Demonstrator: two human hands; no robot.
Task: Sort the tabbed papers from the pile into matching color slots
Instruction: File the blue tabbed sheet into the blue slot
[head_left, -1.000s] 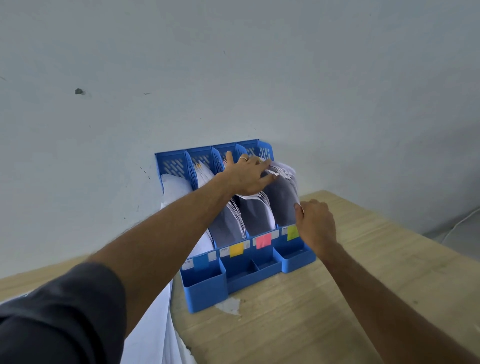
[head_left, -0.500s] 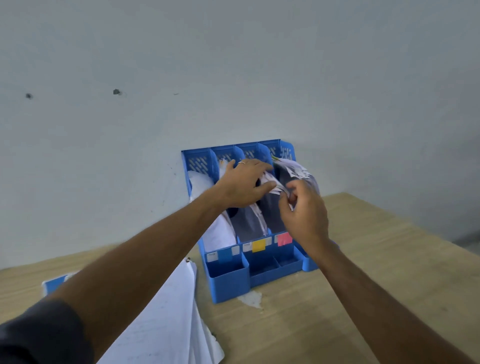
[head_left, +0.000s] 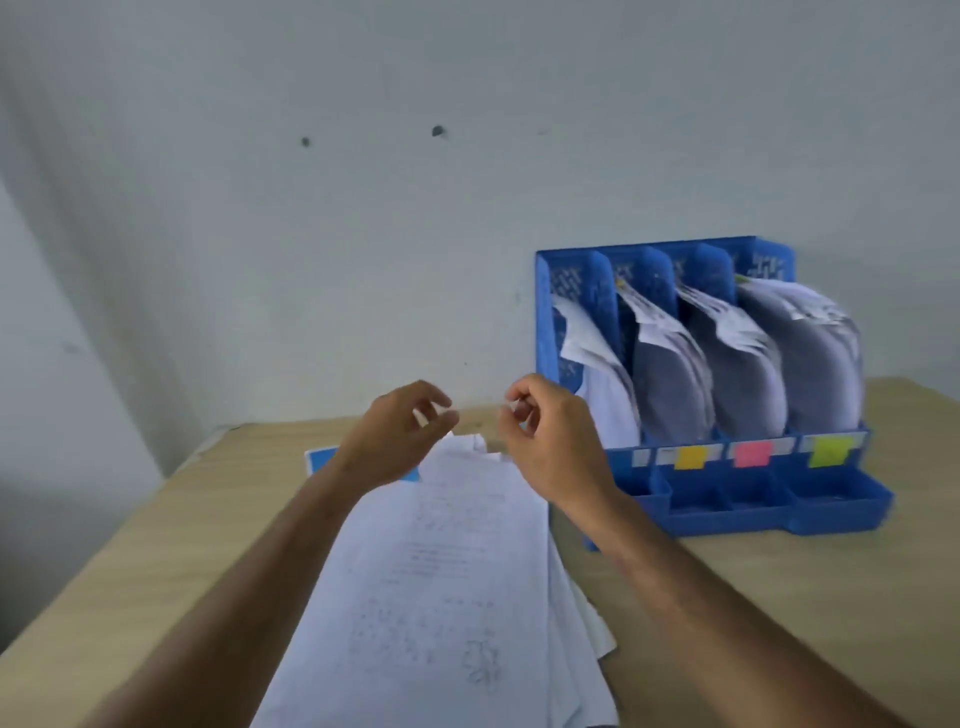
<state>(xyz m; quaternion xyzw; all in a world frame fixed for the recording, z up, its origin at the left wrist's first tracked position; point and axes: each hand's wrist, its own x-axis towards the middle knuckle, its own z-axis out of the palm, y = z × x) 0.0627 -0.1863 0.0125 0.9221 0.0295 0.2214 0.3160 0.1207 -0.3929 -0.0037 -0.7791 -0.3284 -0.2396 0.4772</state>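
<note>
Both hands have left the organizer, where half a second ago they were working at the papers in the right-hand slots, and now hover over the far edge of the pile. The left hand and right hand are loosely curled, fingers relaxed, gripping nothing that shows; motion blur hides any finer contact.

The pile lies on the surface in front of the person, left of the organizer. The slots stand against the wall, each stuffed with sheets, with yellow, pink and green tabs on the front lip.

This looks like the start of the next pick. The move probably calls for pinching only the top sheet at its far edge, reading its tab colour, then carrying it right to the matching slot.

The surface is light wood; the wall is pale, with two small dark marks.
</note>
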